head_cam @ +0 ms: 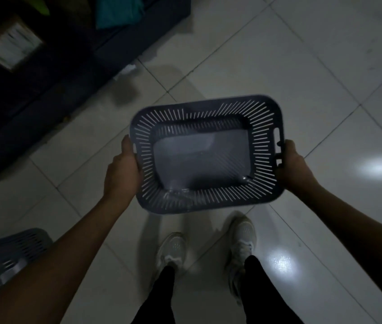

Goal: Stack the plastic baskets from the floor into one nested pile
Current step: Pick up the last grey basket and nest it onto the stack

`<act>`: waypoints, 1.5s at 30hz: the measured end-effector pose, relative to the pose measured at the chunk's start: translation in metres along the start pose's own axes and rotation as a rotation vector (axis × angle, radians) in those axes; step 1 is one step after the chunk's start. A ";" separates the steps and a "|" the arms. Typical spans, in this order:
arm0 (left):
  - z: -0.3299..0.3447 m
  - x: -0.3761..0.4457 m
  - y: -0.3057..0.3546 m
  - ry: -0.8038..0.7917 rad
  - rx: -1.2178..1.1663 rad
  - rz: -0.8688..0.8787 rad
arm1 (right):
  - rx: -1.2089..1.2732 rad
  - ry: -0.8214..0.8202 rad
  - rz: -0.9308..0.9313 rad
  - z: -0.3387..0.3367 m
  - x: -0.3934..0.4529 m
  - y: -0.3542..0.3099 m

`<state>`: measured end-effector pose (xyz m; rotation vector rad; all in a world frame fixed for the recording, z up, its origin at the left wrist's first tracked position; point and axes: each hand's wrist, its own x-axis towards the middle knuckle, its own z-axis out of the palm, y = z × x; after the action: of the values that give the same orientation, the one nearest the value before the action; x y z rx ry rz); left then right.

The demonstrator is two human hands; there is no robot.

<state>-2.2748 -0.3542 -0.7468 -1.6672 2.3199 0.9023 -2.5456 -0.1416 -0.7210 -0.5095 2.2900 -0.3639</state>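
A grey slotted plastic basket (pixel 206 153) hangs in the air above the tiled floor, its open top facing me. My left hand (pixel 122 169) grips its left rim and my right hand (pixel 292 167) grips the right rim by the handle slot. It may hold a second basket nested inside; I cannot tell. Another grey slotted basket (pixel 5 258) lies at the lower left, partly hidden behind my left forearm.
Dark furniture (pixel 45 73) with teal cloth (pixel 119 10) on it runs along the upper left. A scrap of white paper (pixel 128 69) lies at its foot. My two feet in pale shoes (pixel 208 249) stand below the held basket. Pale floor tiles (pixel 302 66) spread to the right.
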 end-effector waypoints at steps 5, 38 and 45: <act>-0.076 -0.019 0.005 0.033 -0.064 0.084 | 0.062 0.095 -0.051 -0.028 -0.060 -0.047; -0.309 -0.284 -0.396 0.444 -0.024 -0.177 | -0.188 0.014 -0.536 0.186 -0.376 -0.302; -0.355 -0.327 -0.551 0.422 -0.045 -0.281 | -0.229 -0.062 -0.569 0.306 -0.440 -0.389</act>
<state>-1.5781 -0.3942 -0.5249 -2.3190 2.2198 0.5952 -1.9440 -0.3131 -0.5019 -1.2780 2.1042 -0.3503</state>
